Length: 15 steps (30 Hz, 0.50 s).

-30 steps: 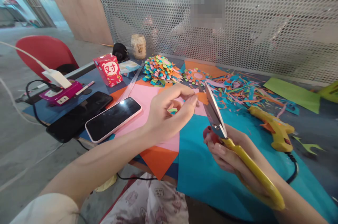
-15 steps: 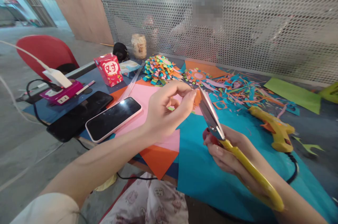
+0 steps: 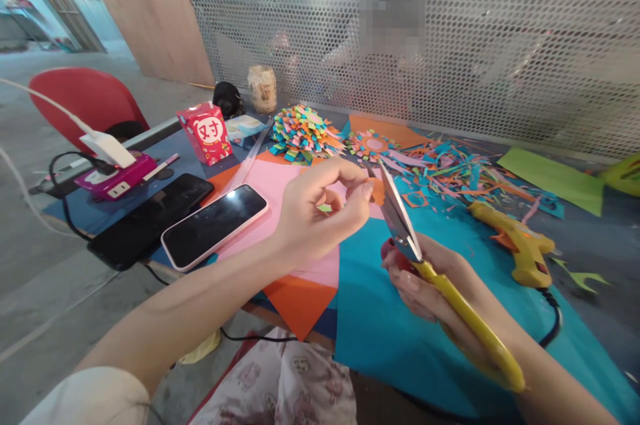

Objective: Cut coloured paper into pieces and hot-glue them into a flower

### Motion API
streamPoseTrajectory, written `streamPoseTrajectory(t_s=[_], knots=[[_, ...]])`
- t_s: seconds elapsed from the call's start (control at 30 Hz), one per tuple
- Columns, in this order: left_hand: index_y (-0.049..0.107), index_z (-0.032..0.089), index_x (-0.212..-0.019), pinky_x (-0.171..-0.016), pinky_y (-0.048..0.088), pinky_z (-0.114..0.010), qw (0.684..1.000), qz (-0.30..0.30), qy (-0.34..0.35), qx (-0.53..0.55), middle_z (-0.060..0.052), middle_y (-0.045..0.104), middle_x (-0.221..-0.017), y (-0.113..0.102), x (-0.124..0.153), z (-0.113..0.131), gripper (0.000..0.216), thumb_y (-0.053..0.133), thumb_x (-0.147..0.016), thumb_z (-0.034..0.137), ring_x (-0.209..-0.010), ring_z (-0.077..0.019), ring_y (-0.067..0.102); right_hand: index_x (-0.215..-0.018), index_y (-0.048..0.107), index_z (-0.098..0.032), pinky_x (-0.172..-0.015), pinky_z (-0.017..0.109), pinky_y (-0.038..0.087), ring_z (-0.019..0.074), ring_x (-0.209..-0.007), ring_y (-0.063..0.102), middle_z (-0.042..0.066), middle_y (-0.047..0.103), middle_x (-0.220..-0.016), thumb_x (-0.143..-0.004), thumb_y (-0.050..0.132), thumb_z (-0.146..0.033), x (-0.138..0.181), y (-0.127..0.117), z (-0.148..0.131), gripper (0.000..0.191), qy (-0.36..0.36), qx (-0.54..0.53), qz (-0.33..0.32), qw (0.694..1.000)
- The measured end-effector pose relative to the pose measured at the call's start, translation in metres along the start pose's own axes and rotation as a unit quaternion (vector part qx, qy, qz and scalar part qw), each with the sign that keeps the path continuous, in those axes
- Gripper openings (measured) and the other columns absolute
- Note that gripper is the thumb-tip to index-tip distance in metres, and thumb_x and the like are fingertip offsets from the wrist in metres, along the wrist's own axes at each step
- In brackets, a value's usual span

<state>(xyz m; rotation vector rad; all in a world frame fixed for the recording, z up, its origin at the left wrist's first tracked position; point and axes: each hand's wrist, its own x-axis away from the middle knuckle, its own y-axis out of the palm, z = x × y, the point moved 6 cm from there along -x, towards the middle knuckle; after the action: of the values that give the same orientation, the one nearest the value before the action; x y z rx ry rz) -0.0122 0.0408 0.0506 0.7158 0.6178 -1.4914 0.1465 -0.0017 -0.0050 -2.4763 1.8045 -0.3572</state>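
Observation:
My left hand (image 3: 315,211) pinches a small orange paper piece (image 3: 377,189) between thumb and fingertips, held above the pink sheet (image 3: 280,188). My right hand (image 3: 440,295) grips yellow-handled scissors (image 3: 425,258); their steel blades point up and touch the orange piece. Both hands hover over the blue sheet (image 3: 380,331) at the table's near edge.
A phone with a pink case (image 3: 215,225) and a black phone (image 3: 145,218) lie left. A yellow glue gun (image 3: 515,241) lies right, its cord trailing. Behind are a layered paper flower (image 3: 303,131), paper scraps (image 3: 450,168), a red box (image 3: 205,131), a green sheet (image 3: 555,178) and a perforated metal screen (image 3: 450,31).
The scissors have shifted slightly left and closed in on the orange piece; my left hand has barely moved, still pinching it.

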Motion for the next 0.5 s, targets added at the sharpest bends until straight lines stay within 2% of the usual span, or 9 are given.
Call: streamPoseTrajectory(t_s=[0.1,0.2,0.5], knots=[[0.057,0.019,-0.070,-0.037,0.036,-0.015,1.000,-0.010,-0.003,0.021,0.001,0.061,-0.066,0.0019,0.0005,-0.0003,0.014,0.061,-0.083,0.017,-0.053,-0.0065,0.052,-0.080,0.050,-0.021,-0.042,0.022,0.023,0.0073,-0.051,0.032,-0.005,0.042,-0.063,-0.071,0.073,-0.064,0.0002,-0.0004,-0.0016,0.049,-0.003,0.003,0.003,1.000],[0.056,0.018,-0.070,-0.037,0.035,-0.013,0.999,-0.011,0.000,0.037,0.002,0.059,-0.064,0.0029,0.0001,0.0007,0.013,0.060,-0.082,0.014,-0.051,-0.0053,0.051,-0.081,0.050,-0.021,-0.040,0.022,0.019,0.0068,-0.050,0.029,-0.005,0.041,-0.064,-0.073,0.071,-0.065,0.0000,-0.0007,-0.0009,0.049,-0.004,0.008,-0.006,1.000],[0.054,0.018,-0.066,-0.039,0.037,-0.013,1.000,-0.020,-0.018,0.013,0.002,0.059,-0.060,0.0054,0.0001,0.0033,0.015,0.057,-0.081,0.015,-0.052,-0.0058,0.052,-0.079,0.051,-0.021,-0.037,0.022,0.021,0.0059,-0.047,0.030,-0.004,0.046,-0.068,-0.078,0.068,-0.060,-0.0022,-0.0056,0.0055,0.042,-0.036,0.016,-0.011,0.999]])
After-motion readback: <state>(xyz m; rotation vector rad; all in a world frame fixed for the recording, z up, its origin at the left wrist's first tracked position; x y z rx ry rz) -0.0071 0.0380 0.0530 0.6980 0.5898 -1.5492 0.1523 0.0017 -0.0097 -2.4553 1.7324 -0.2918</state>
